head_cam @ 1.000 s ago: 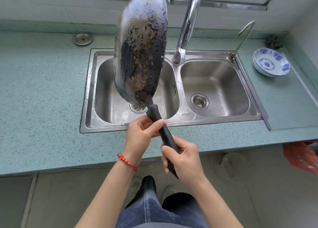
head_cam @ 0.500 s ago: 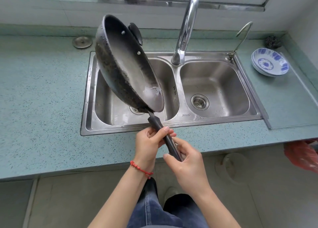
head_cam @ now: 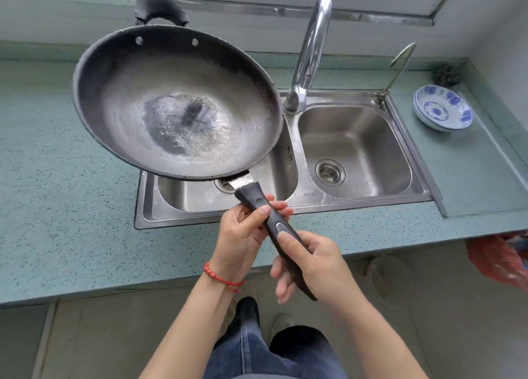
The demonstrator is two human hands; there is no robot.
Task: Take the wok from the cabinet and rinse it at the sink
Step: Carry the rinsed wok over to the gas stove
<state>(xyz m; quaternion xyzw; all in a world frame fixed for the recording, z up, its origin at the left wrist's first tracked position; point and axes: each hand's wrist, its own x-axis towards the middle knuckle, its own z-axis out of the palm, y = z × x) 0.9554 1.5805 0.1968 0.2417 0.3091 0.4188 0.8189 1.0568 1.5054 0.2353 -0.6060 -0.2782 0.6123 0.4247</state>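
Right now the wok is held in the air over the left basin of the sink, its hollow facing up toward the camera and its worn middle showing pale. Its long dark handle slants down toward the person, and a small loop handle sticks up at the far rim. Both hands grip that long handle: the left hand curls round it nearer the pan, the right hand wraps the end. A tall chrome faucet stands just right of the wok. A blue-patterned bowl sits on the counter, well right of the sink.
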